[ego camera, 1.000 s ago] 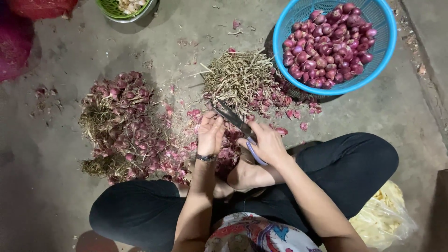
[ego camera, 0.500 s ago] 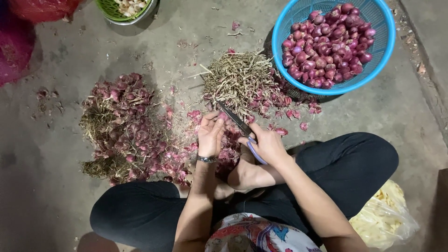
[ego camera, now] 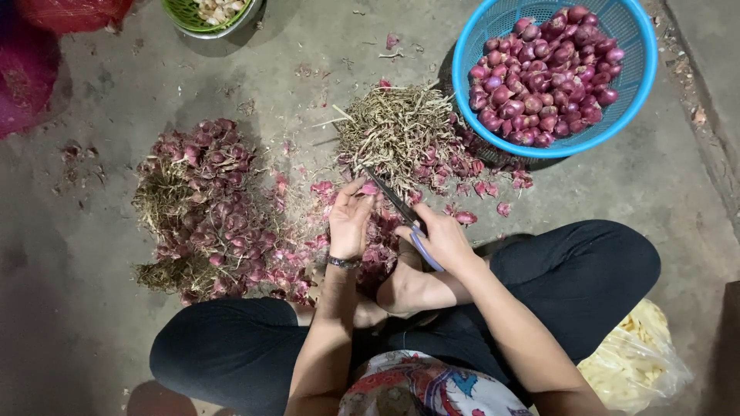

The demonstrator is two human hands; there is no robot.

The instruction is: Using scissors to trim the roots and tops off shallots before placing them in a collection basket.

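Far left, red sacks (ego camera: 46,46) at the frame edge; contents hidden. Next, a green bowl (ego camera: 210,14) at the top, holding pale pieces I can't make out. Below it on the floor (ego camera: 92,323), the untrimmed shallots (ego camera: 202,206): a broad heap with dry roots and stalks on, beside my left knee. By the look of it that heap is well short of finished, perhaps half the lot left to do. Centre: my left hand (ego camera: 351,221), fingers curled narrow around one shallot (ego camera: 368,189), pinched at the fingertips just over the loose skins (ego camera: 370,239) strewn in front of my crossed legs. Scissors (ego camera: 401,212) meet it from the right, blades pointed up and left at the bulb; whether the blades are parted I can't tell. My right hand (ego camera: 443,240) is closed round the pale blue handles. Beyond the blades, the heap of cut stalks (ego camera: 401,131), dry and straw-coloured, fairly large, so a good many bulbs are done. Upper right, the blue basket (ego camera: 640,85) touching that heap's edge, holding clean trimmed bulbs, filled to roughly half its depth on my reading. Lower right, a clear bag (ego camera: 640,362) of pale yellow bits by my right knee. Judgement: about midway; one bulb in hand, uncut.
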